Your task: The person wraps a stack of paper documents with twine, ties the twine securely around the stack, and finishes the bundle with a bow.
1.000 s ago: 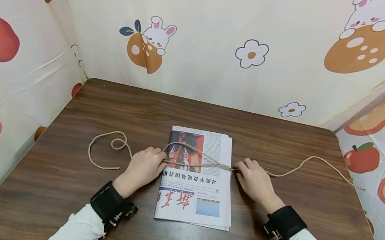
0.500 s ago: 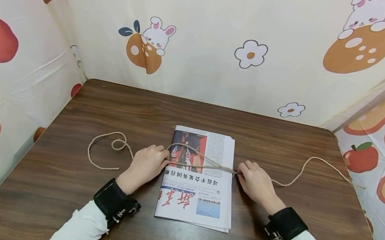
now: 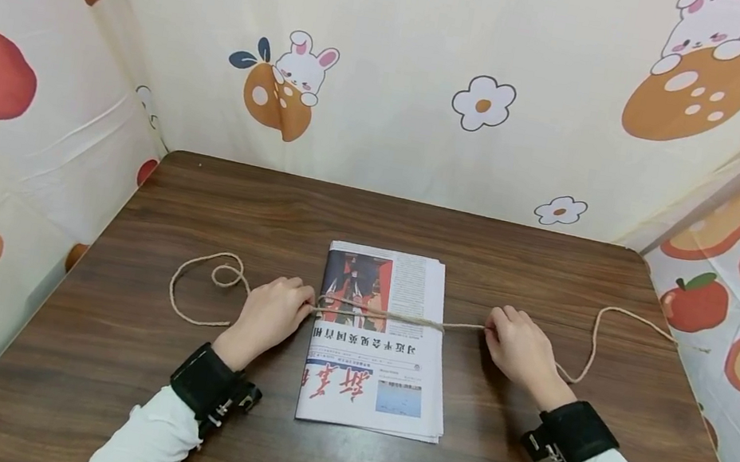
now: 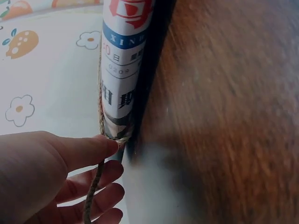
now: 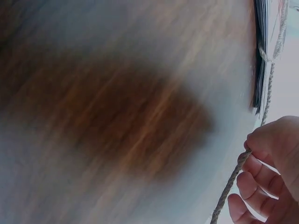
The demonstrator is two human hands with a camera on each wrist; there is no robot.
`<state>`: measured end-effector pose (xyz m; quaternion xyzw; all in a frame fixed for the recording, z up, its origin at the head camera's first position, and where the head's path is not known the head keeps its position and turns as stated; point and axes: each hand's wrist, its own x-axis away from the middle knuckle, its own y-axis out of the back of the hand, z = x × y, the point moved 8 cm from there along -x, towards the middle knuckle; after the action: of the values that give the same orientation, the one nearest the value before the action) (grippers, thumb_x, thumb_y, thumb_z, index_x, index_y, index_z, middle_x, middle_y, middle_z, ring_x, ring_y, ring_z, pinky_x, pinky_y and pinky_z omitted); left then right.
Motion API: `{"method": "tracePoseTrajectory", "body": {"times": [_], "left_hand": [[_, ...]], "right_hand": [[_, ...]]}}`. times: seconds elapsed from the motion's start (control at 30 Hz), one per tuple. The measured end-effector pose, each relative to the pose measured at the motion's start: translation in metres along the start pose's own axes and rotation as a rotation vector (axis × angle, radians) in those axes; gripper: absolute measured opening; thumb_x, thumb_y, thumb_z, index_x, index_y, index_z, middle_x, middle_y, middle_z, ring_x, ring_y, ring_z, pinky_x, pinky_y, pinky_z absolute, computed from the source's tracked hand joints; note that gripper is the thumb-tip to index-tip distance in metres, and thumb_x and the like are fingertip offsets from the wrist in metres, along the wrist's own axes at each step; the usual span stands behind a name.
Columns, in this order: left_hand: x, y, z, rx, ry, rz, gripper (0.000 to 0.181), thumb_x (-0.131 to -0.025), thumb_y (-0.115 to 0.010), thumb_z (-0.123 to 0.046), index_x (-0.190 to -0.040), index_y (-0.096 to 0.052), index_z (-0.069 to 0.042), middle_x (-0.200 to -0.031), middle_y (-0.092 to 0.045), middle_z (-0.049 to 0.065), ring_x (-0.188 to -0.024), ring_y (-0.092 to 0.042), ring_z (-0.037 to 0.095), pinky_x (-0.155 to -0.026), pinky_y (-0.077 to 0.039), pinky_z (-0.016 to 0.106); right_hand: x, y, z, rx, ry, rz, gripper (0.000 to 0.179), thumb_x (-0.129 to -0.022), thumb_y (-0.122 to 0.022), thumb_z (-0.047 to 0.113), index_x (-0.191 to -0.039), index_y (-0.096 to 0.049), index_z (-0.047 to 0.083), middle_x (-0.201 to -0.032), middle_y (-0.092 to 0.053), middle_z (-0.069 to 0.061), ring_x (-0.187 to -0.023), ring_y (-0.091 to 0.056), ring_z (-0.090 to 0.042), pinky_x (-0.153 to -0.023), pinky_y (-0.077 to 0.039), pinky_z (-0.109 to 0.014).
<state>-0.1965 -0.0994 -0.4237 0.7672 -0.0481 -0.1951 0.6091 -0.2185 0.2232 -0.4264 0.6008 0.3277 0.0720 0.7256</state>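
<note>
A folded stack of newspapers [image 3: 397, 381] lies in the middle of the table. Twine [image 3: 414, 320] runs across its upper half and round its edges. At the stack's left edge my left hand [image 3: 271, 318] pinches the twine between thumb and fingers; the left wrist view shows the thumb [image 4: 88, 149] right at the newspaper fold [image 4: 122, 79], a strand hanging over the fingers. Off to the right of the stack, my right hand [image 3: 525, 352] pinches the other stretch of twine [image 5: 229, 184], which is drawn straight from the stack's right edge.
One loose twine tail [image 3: 175, 289] curls on the wooden table [image 3: 258, 205] at the left. The other tail [image 3: 597, 332] bends rightward and passes over the table's right edge. Printed cloth [image 3: 390, 105] encloses the table at the back and both sides.
My right hand has moved right, drawing the twine out; the loop over the newspapers has narrowed to nearly a single line. The stack shifted slightly right, then back left with my left hand.
</note>
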Motion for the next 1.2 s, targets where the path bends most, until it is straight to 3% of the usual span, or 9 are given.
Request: {"method": "tracePoseTrajectory", "body": {"times": [0.23,0.47,0.6,0.83,1.2], "left_hand": [[-0.001,0.001,-0.001,0.008,0.012,0.000,0.003,-0.082,-0.068,-0.020,-0.080,-0.067,-0.019,-0.073,-0.057,-0.002,-0.066,-0.056,0.017,-0.053,-0.045,0.033],[-0.001,0.004,-0.013,0.012,0.000,0.016,0.009,-0.082,-0.068,-0.021,-0.089,-0.067,-0.014,-0.077,-0.058,0.001,-0.069,-0.056,0.019,-0.055,-0.045,0.033],[-0.002,0.002,-0.020,0.004,-0.015,0.028,0.015,-0.083,-0.068,-0.024,-0.092,-0.067,-0.012,-0.079,-0.060,0.003,-0.071,-0.057,0.021,-0.056,-0.047,0.034],[-0.006,-0.001,-0.025,0.014,-0.038,0.033,0.020,-0.082,-0.070,-0.024,-0.095,-0.066,-0.010,-0.084,-0.064,0.005,-0.074,-0.058,0.022,-0.058,-0.049,0.035],[-0.016,-0.004,-0.028,0.039,-0.077,0.036,0.009,-0.084,-0.065,-0.017,-0.076,-0.062,-0.015,-0.068,-0.054,-0.002,-0.062,-0.046,0.014,-0.052,-0.038,0.027]], "right_hand": [[0.002,-0.007,0.001,-0.007,-0.015,0.038,0.013,-0.074,-0.069,0.002,-0.077,-0.057,0.006,-0.071,-0.051,-0.005,-0.062,-0.050,-0.024,-0.055,-0.042,-0.036],[-0.006,-0.015,0.024,-0.027,0.036,0.071,0.017,-0.077,-0.071,0.008,-0.092,-0.063,0.008,-0.085,-0.057,-0.007,-0.074,-0.056,-0.025,-0.060,-0.046,-0.037],[-0.011,-0.020,0.037,-0.038,0.083,0.084,0.017,-0.077,-0.072,0.010,-0.091,-0.063,0.009,-0.086,-0.057,-0.005,-0.076,-0.056,-0.023,-0.061,-0.046,-0.034],[-0.012,-0.023,0.042,-0.044,0.092,0.094,0.016,-0.076,-0.073,0.010,-0.087,-0.061,0.010,-0.083,-0.056,-0.004,-0.074,-0.053,-0.020,-0.060,-0.044,-0.032],[-0.007,-0.020,0.037,-0.036,0.083,0.095,0.013,-0.077,-0.071,0.008,-0.084,-0.061,0.012,-0.079,-0.058,-0.001,-0.068,-0.051,-0.017,-0.056,-0.041,-0.029]]}}
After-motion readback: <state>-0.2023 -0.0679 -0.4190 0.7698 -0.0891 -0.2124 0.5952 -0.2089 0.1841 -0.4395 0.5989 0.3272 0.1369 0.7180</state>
